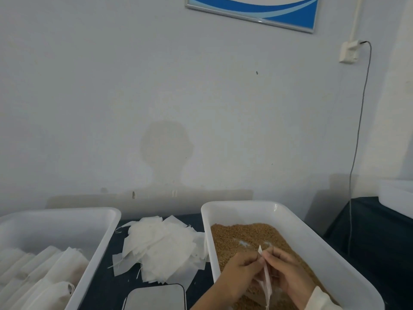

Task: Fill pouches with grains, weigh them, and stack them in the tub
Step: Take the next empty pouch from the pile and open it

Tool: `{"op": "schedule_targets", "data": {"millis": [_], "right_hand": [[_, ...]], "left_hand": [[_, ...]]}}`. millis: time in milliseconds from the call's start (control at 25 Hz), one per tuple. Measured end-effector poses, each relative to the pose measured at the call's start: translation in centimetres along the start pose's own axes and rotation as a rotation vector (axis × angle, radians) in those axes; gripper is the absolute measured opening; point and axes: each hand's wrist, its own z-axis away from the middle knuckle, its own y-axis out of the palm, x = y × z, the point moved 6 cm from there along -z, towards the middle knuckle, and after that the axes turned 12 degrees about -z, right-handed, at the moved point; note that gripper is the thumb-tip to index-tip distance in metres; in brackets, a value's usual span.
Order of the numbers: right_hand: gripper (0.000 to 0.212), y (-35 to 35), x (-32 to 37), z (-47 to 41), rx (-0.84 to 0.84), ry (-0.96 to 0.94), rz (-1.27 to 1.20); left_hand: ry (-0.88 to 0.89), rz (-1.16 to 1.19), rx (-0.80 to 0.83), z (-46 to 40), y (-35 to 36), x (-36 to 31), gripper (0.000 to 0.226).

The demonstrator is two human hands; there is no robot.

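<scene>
Both hands, left hand (240,270) and right hand (287,272), pinch one pouch (266,278) over the grains (237,233).

No readable text, label or number shows on anything here.

Both hands are low in the bottom right of the view, pulled in close together so the fingertips nearly meet. The left hand (240,270) comes up from the bottom edge on a bare forearm, back of the hand up, fingers curled and pinching the thin white translucent paper pouch (266,276) from its left side. The right hand (287,270) reaches in from the lower right with a cream sleeve (321,299) at the wrist, fingers curled too, pinching the same pouch from the other side.
</scene>
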Motion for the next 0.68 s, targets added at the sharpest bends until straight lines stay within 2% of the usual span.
{"op": "schedule_targets", "data": {"millis": [320, 400, 560, 680], "right_hand": [[0.017, 0.1, -0.1, 0.1, 0.01, 0.029, -0.01], [0.015, -0.1, 0.1, 0.0, 0.008, 0.007, 0.027], [0.016, -0.6, 0.4, 0.5, -0.037, -0.081, 0.313], [0.024, -0.6, 0.9, 0.8, -0.087, -0.145, 0.496]], "left_hand": [[0.031, -0.122, -0.024, 0.0, -0.1, 0.2, 0.025], [0.056, -0.197, -0.052, 0.1, -0.2, 0.0, 0.03], [0.059, -0.281, -0.098, 0.5, -0.4, -0.2, 0.027], [0.05, -0.362, -0.199, 0.7, -0.8, -0.2, 0.019]]}}
